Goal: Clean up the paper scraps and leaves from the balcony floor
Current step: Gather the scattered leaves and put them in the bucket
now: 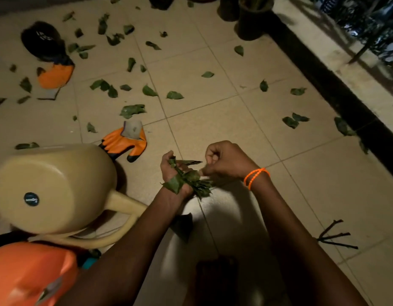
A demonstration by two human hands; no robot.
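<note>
A dim balcony floor (235, 111) of pale tiles carries scattered leaves (133, 110), thickest far left. A dark curb (336, 93) edges the right side; bare tiles lie near right. The left hand (174, 173) grips a bunch of leaves (191, 181), its length running left to right. The right hand (224, 160), fingers curled, pinches the bunch's end.

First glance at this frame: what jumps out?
The two hands at centre: the left hand holds a bunch of leaves in its grip, with the right hand curled beside it, an orange bracelet on its wrist. Loose green leaves lie scattered over the tiled floor beyond. At left lie a tipped beige watering can and an orange glove.
</note>
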